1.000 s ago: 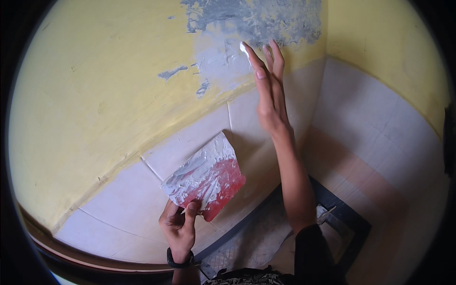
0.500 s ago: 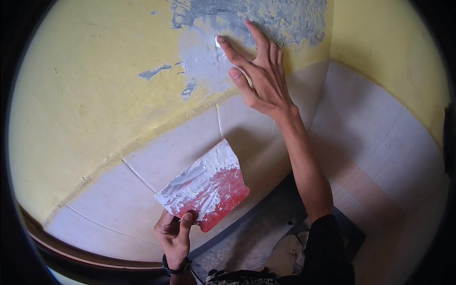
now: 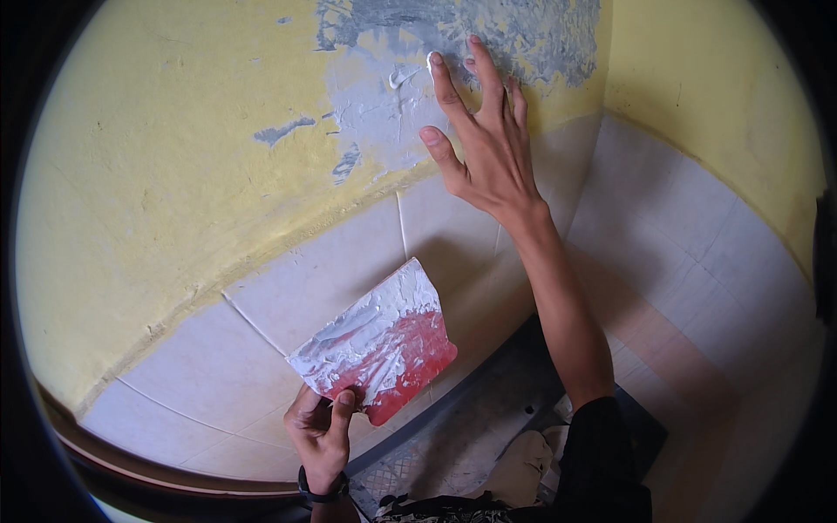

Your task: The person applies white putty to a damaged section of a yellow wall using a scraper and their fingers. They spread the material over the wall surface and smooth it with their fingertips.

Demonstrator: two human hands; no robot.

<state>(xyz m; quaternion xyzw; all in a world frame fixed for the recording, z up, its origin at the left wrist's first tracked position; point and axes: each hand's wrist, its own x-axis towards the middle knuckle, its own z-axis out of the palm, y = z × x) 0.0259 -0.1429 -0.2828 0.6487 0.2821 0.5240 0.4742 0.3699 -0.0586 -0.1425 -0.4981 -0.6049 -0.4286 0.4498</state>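
Pinched between the thumb and fingers of my left hand (image 3: 321,438) is a red putty spreader (image 3: 410,349), flat and wide, its upper half smeared with white putty. I hold it tilted in front of the tiles. My right hand (image 3: 485,144) is open, fingers spread, up at the patched wall. White putty coats its index fingertip, which appears to touch the wall. To the left of that fingertip, a small raised streak of wet putty (image 3: 401,78) lies on a smoothed pale patch (image 3: 366,113). Rough grey bare plaster (image 3: 540,39) stretches above and right of the hand.
Yellow painted wall (image 3: 157,174) surrounds the patch, with a small grey bare spot (image 3: 283,132) to its left. Pale tiles (image 3: 323,261) cover the lower wall and turn the corner at right. A dark ledge (image 3: 497,383) runs along the bottom, above the floor (image 3: 436,453).
My right index finger has slid right and slightly up along the wall, leaving a short white streak of putty behind it. The left hand and spreader are almost still.
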